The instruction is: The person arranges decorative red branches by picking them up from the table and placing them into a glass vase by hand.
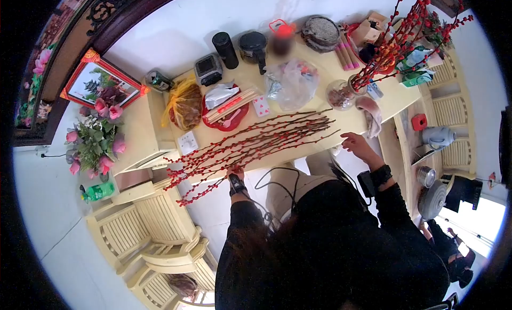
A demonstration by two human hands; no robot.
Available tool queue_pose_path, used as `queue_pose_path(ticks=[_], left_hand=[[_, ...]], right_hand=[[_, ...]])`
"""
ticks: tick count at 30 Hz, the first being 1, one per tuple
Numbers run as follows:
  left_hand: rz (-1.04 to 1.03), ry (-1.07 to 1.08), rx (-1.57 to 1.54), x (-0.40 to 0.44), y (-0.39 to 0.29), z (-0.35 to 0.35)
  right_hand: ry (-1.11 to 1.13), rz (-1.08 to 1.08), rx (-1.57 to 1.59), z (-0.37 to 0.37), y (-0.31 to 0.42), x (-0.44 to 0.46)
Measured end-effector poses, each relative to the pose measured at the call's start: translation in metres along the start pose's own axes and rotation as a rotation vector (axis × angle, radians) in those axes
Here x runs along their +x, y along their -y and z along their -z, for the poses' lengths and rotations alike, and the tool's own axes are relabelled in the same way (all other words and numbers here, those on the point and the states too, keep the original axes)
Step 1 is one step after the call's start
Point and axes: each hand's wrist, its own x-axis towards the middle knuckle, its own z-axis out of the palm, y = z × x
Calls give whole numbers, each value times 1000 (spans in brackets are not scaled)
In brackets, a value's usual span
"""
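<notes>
A loose bundle of long red-berry branches [256, 142] lies across the table, berries to the left and bare stems to the right. My left hand [236, 174] is at the table's front edge, its fingers closed around the lowest berry branch; the fingertips are partly hidden. My right hand [358, 145] hovers at the front edge, just right of the stem ends, fingers apart and nothing in them. Beyond it stands a glass vase [341, 94] beside more upright berry branches [389, 51]. A pinkish cloth [369, 116] hangs over the table edge near my right hand.
Behind the branches are a red tray [233, 121] with wooden sticks, a yellow bag [184, 105], a clear plastic bag [293, 83] and a black cylinder [225, 50]. Wooden chairs [160, 219] stand at lower left. A person [453, 256] is at far right.
</notes>
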Motion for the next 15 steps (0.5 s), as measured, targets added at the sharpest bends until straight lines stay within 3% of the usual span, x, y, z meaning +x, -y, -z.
queue_pose_path(ticks=[2, 5, 9, 10, 13, 14, 15], left_hand=[[-28, -31, -62, -11, 5, -7], [-11, 225, -143, -18, 10, -5], [-202, 5, -114, -38, 23, -18], [-135, 119, -99, -24, 19, -7], [-243, 80, 407, -13, 17, 5], [-302, -108, 453, -27, 24, -2], [-300, -126, 425, -40, 26, -6]], right_hand=[[-3, -1, -4, 2, -3, 1], [0, -1, -17, 4, -5, 2], [-5, -18, -20, 4, -1, 1], [-7, -28, -21, 4, 0, 1], [-6, -3, 6, 4, -8, 3], [-10, 1, 6, 5, -10, 4], [-14, 4, 5, 4, -11, 5]])
